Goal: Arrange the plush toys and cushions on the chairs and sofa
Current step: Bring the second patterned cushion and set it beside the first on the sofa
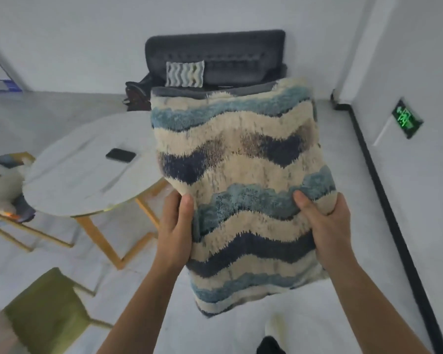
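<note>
Cushion (241, 190), shaggy with wavy blue, navy and cream bands, hangs upright in the air, pinched at its side edges by the left hand (175, 226) and right hand (325, 221), each grip closed on the pile, thumbs in front. Beyond the grip stands the dark sofa (215, 57), where a smaller wavy cushion (184, 74) leans on the backrest. Best to keep both holds level and seat it upright against the backrest; the free seat beside it is hidden, probably clear. Left of the grip, the round table (82, 172) carries a phone (120, 155).

Wavy bands of cream, pale blue and navy are seen on the cushion (241, 180), dark grey on the sofa (215, 57), olive green on the chair (46, 315).
</note>
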A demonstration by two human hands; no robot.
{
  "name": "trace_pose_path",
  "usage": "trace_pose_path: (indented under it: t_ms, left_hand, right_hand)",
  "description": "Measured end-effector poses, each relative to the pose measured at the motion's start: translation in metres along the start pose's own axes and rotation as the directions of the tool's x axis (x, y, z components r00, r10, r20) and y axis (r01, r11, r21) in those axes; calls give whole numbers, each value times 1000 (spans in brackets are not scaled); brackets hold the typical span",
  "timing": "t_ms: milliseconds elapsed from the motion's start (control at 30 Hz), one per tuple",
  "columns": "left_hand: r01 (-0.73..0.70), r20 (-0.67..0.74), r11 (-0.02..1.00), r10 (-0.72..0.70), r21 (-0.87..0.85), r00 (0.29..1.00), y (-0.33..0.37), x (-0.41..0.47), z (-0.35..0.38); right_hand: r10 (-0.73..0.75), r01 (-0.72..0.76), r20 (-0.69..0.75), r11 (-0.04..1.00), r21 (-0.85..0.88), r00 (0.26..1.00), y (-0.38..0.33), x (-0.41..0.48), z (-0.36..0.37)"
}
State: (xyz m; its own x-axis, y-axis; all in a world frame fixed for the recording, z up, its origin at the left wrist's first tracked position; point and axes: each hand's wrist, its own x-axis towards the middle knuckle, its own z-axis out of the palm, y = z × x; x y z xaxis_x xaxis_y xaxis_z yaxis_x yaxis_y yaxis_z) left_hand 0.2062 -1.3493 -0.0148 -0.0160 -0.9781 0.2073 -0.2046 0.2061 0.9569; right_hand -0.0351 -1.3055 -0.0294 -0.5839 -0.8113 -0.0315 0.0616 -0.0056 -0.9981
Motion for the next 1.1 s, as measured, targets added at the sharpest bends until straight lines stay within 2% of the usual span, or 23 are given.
trace_pose_path:
  t_ms: [133, 233, 433, 600, 700, 833, 1100]
  left_hand:
    - [37, 78, 999, -35, -14, 996, -30, 106, 83]
    - [69, 96, 998, -69, 3, 993, -23, 188, 135]
    - [123, -11, 992, -123, 36, 992, -17, 338, 192]
    - [166, -28, 985, -168, -50, 985, -60, 459, 241]
    - [178, -15, 979, -180, -101, 984, -80, 540, 284]
    - [150, 39, 979, -146, -135, 989, -87, 661, 341]
    - [140, 235, 980, -104, -142, 967, -86, 872, 478]
  right_hand:
    - [9, -5, -99, 999, 43, 995, 16, 114, -7]
    - [23, -17, -131, 999, 51, 991, 7, 206, 0]
    - [-27, 25, -70, 999, -35, 997, -25, 371, 45]
    - [-29, 32, 36, 995, -90, 999, -21, 504, 88]
    - [8, -6, 30, 997, -78, 1000, -14, 593, 111]
    - [19, -21, -25, 993, -115, 1000, -26, 711, 135]
    - [15, -17, -128, 1000, -20, 992, -37, 927, 119]
